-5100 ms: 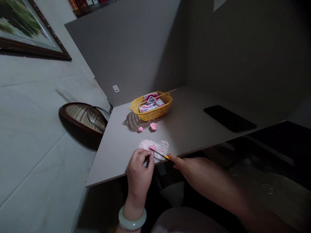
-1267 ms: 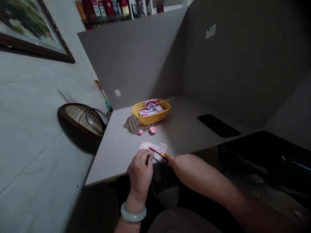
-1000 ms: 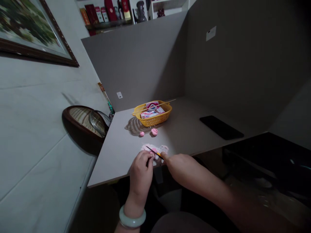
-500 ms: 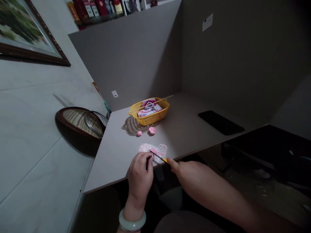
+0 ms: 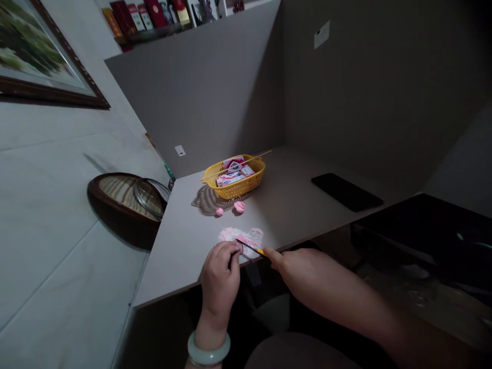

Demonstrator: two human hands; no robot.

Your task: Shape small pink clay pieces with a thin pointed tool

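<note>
My left hand [image 5: 220, 277] rests at the table's front edge, fingers curled and pinching the edge of a soft pale pink clay sheet [image 5: 239, 237]. My right hand [image 5: 292, 269] comes in from the right, holding a thin black tool with a yellow handle [image 5: 250, 247]. The tool's tip lies on a brighter pink patch of the clay, close to my left fingers. Two small pink clay pieces [image 5: 239, 206] lie farther back, below a yellow plastic basket [image 5: 234, 180]. A pale jade bangle [image 5: 208, 354] circles my left wrist.
The basket holds pink-and-white packets, with a long wooden skewer [image 5: 235, 166] across it. A black phone [image 5: 346, 192] lies on the right of the grey table [image 5: 180, 261]. A wood-rimmed round tray [image 5: 115, 197] and a glass lid [image 5: 148, 199] stand beyond the left edge.
The whole view has shifted slightly as my head moved. Between the earlier frames my right hand drew back a little from the clay, and the tool stays on it.
</note>
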